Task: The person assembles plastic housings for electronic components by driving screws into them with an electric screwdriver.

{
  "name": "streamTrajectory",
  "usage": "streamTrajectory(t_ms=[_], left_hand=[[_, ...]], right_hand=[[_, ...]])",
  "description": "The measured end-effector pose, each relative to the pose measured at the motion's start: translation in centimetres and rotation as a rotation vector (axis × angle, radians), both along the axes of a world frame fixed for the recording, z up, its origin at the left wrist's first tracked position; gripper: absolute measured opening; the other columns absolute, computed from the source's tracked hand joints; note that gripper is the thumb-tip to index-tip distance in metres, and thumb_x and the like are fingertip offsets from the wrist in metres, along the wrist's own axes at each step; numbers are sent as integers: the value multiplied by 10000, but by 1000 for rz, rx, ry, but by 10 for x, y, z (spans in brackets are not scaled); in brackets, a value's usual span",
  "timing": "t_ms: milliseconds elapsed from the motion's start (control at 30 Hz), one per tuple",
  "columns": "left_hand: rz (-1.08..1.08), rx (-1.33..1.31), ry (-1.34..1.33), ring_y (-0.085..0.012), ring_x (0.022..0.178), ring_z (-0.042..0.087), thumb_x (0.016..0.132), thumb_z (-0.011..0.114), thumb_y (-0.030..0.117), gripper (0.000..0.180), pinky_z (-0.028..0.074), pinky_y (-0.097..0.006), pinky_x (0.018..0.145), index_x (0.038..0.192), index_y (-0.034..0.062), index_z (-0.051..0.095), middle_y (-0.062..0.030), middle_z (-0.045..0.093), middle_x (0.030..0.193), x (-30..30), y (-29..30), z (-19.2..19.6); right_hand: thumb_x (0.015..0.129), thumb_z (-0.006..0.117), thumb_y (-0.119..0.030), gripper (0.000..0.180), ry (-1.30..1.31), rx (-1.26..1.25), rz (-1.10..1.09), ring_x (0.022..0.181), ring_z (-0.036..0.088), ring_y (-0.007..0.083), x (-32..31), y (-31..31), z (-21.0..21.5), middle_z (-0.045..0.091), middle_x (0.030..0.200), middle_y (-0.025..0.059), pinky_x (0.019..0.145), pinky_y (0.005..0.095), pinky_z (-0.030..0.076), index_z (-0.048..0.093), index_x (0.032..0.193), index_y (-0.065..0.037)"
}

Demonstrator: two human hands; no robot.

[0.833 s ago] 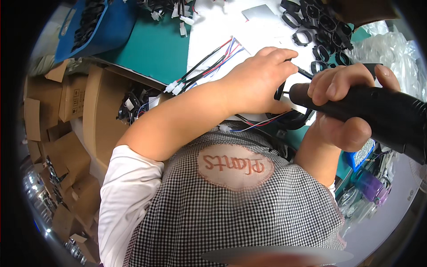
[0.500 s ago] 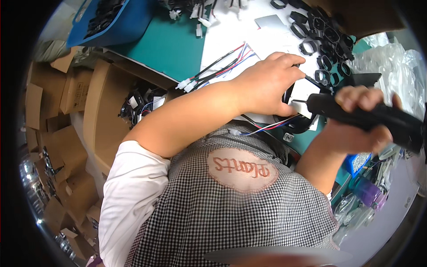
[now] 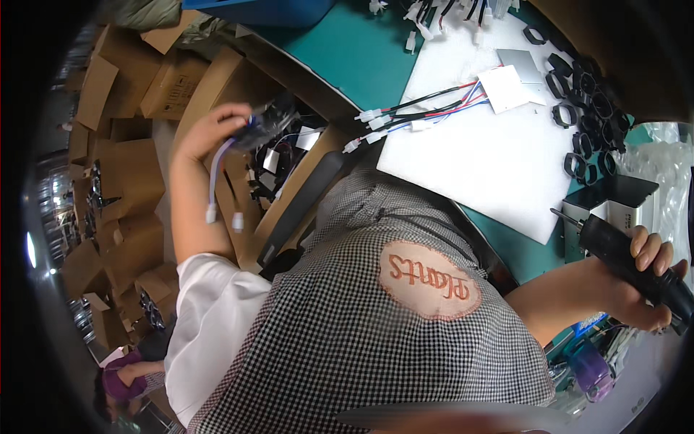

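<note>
My left hand [image 3: 204, 136] is closed on a dark, blurred wired part [image 3: 271, 124], its wires and white plugs hanging down. It is above an open cardboard box [image 3: 223, 81] holding more black wired parts [image 3: 269, 168]. On the right, my right hand [image 3: 627, 291] wraps round a black electric screwdriver [image 3: 616, 249], its thin bit aimed up and left. The bit's tip is just off the right edge of a white foam sheet [image 3: 470, 177]. Wire leads with white plugs [image 3: 426, 116] lie on the sheet, beside white square pieces [image 3: 504, 88].
Many black rings [image 3: 594, 108] are heaped along the sheet's right side. A black-and-white box [image 3: 620, 192] stands behind the screwdriver. A blue bin [image 3: 267, 11] sits at the far edge. Cardboard boxes [image 3: 134, 170] fill the left, where another person [image 3: 126, 376] shows low down.
My left hand has left the foam sheet and swung left over the box with the wired part. The screwdriver in my right hand has moved away from the work spot. The view has shifted.
</note>
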State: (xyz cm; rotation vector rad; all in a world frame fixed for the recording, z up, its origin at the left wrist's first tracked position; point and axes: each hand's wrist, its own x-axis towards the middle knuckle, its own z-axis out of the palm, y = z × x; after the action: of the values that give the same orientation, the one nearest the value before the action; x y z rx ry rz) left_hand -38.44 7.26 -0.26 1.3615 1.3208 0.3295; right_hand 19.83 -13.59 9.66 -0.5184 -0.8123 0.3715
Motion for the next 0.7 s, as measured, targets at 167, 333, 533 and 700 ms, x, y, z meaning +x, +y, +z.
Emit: streamTrajectory(t_ms=[167, 333, 533, 700], left_hand=[[216, -49, 601, -254, 961, 646, 709, 816, 330, 688, 484, -339, 867, 1201, -79, 563, -159, 664, 1045, -28, -31, -81], [237, -25, 151, -225, 1189, 522, 819, 718, 300, 669, 394, -334, 999, 1335, -41, 464, -154, 553, 1286, -4, -13, -60], [-335, 140, -317, -184, 1019, 603, 814, 715, 275, 444, 468, -310, 891, 1152, 2, 622, -97, 633, 1111, 136, 35, 63], [-571, 373, -290, -169, 911, 623, 818, 681, 182, 274, 491, -304, 822, 1012, -11, 666, -87, 660, 970, 280, 50, 133]], right_hand=[[787, 565, -527, 658, -46, -67, -97, 582, 457, 189, 1, 4, -11, 488, 837, 101, 548, 327, 405, 470, 1213, -33], [847, 559, -582, 705, 1, -84, -72, 585, 486, 175, -14, 16, -25, 498, 811, 86, 522, 316, 435, 406, 1308, -72], [840, 633, -514, 709, -10, -156, -162, 577, 521, 168, -23, 15, -32, 507, 787, 79, 527, 301, 481, 360, 1324, -74], [832, 683, -427, 696, 56, -118, -152, 562, 530, 168, -15, 19, -44, 508, 794, 93, 508, 290, 499, 358, 1314, -45]])
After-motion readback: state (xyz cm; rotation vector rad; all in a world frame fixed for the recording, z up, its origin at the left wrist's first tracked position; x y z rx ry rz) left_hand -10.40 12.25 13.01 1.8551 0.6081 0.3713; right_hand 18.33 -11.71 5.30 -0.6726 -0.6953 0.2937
